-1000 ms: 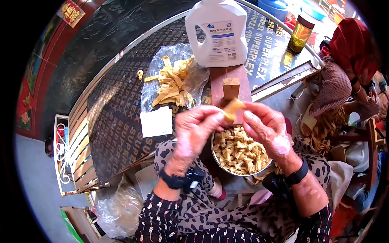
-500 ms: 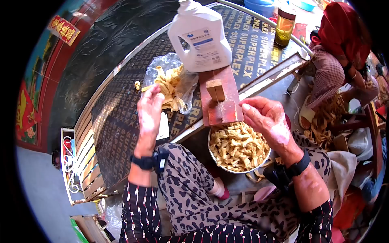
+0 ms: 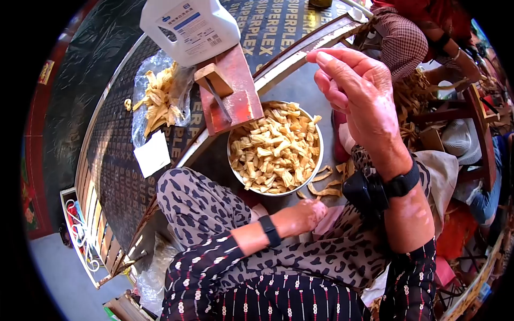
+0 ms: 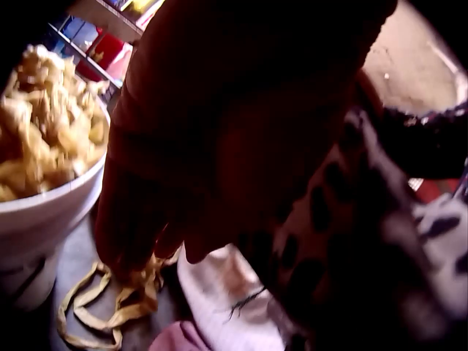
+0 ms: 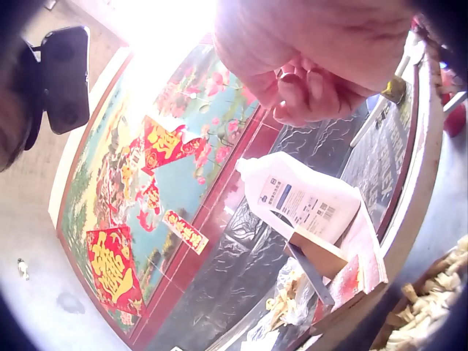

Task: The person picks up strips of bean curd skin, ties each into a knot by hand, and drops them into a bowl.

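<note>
My left hand (image 3: 302,216) reaches low across my lap, just in front of a white bowl (image 3: 320,155) heaped with tan knotted strips (image 3: 276,147). In the left wrist view that hand is dark, with its fingertips right at some loose tan strips (image 4: 117,314) beside the bowl; I cannot tell if it pinches one. My right hand (image 3: 364,88) is raised to the right of the bowl. Its index finger and thumb point forward, the other fingers are loosely curled, and nothing shows in it. In the right wrist view its fingers (image 5: 314,95) bend toward the palm.
A red board (image 3: 235,96) with a wooden block (image 3: 217,80) and upright blade juts from the table toward the bowl. Behind stands a white detergent jug (image 3: 198,32). More strips (image 3: 160,96) lie on a plastic bag, near white paper (image 3: 152,155). Another person (image 3: 401,40) sits at right.
Both hands worked together on a tan strip, then parted. My left hand swung left, then down to the lap by the bowl. My right hand rose. The view has shifted right and down.
</note>
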The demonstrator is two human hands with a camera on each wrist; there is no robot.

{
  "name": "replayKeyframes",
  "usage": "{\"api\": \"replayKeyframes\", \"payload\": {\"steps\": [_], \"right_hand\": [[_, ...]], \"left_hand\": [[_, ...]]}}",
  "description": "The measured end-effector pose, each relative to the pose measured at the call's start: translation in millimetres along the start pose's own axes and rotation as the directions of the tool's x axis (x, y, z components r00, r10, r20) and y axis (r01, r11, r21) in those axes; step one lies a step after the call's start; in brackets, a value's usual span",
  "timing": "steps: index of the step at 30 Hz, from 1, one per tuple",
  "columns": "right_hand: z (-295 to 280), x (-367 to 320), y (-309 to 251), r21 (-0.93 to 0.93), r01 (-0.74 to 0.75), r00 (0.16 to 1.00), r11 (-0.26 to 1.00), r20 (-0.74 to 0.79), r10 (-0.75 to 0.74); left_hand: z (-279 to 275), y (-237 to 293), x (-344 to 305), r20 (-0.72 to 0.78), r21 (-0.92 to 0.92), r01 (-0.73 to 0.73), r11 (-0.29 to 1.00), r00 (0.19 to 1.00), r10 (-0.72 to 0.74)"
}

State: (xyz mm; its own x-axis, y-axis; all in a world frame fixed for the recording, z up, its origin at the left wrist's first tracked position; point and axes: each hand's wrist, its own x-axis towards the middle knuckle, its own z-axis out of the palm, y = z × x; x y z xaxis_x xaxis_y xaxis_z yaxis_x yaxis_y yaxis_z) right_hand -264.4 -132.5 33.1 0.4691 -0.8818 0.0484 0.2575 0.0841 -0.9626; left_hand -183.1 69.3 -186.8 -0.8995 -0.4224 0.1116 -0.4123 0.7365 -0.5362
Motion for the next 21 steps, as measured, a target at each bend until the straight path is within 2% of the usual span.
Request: {"api": "replayKeyframes", "payload": {"steps": [1, 2, 3, 6, 8, 11, 12, 13, 14, 15, 17, 19, 21], "right_hand": [[1.0, -3.1, -0.4, -0.007, 0.026, 0.999, 1.0, -0.048, -0.026], [0.5, -6.2, -1.0, -0.018, 0.046, 0.994, 0.999, -0.098, -0.047], [-2.1, -7.5, -2.1, -0.031, 0.03, 0.993, 0.999, -0.115, -0.033], [-14.0, -12.8, -2.9, -0.005, 0.069, 0.993, 0.998, -0.095, -0.069], [-18.8, -16.2, -7.7, -0.047, 0.039, 0.989, 0.998, -0.139, -0.046], [-24.0, -19.1, -9.5, -0.047, 0.029, 0.987, 0.998, -0.158, -0.036], [-26.6, -20.8, -9.7, -0.058, 0.043, 0.99, 0.997, -0.134, -0.051], [-29.3, -21.6, -8.6, -0.069, 0.057, 0.992, 0.996, -0.11, -0.065], [-32.9, -21.7, -6.8, -0.072, 0.051, 0.992, 0.996, -0.114, -0.059], [-36.5, -21.8, -5.3, -0.073, 0.026, 0.994, 0.997, -0.103, -0.034], [-36.6, -21.4, -2.4, -0.041, -0.004, 0.996, 0.999, -0.093, 0.0], [-26.4, -22.2, -9.4, -0.093, 0.0, 0.993, 0.996, -0.119, -0.011], [-22.1, -19.6, -8.7, -0.138, 0.014, 0.99, 0.99, -0.138, -0.033]], "left_hand": [[6.8, 4.5, 6.7, 0.11, -0.644, 0.225, 0.732, 0.973, -0.203], [12.5, 10.5, 13.2, 0.322, -0.934, 0.351, 0.066, 0.907, -0.27], [30.9, 27.7, 15.1, 0.321, -0.936, 0.347, 0.057, 0.909, -0.265], [125.9, 117.9, 3.7, 0.388, -0.92, 0.363, -0.146, 0.894, -0.224], [135.3, 137.9, 3.4, 0.533, -0.846, 0.511, -0.15, 0.815, -0.229], [147.5, 165.7, -0.2, 0.716, -0.683, 0.725, -0.091, 0.64, -0.28], [153.3, 176.1, -2.7, 0.762, -0.614, 0.787, -0.06, 0.571, -0.304], [160.9, 186.2, -6.0, 0.772, -0.568, 0.823, 0.009, 0.537, -0.34], [168.1, 196.1, -10.0, 0.751, -0.551, 0.829, 0.09, 0.541, -0.378], [165.6, 183.0, -15.1, 0.567, -0.617, 0.696, 0.368, 0.717, -0.404], [192.1, 204.8, -23.3, 0.597, -0.627, 0.695, 0.351, 0.719, -0.356], [207.7, 221.5, -33.5, 0.627, -0.634, 0.698, 0.334, 0.716, -0.307], [215.9, 223.9, -51.3, 0.707, -0.707, 0.706, 0.047, 0.705, 0.053]]}}
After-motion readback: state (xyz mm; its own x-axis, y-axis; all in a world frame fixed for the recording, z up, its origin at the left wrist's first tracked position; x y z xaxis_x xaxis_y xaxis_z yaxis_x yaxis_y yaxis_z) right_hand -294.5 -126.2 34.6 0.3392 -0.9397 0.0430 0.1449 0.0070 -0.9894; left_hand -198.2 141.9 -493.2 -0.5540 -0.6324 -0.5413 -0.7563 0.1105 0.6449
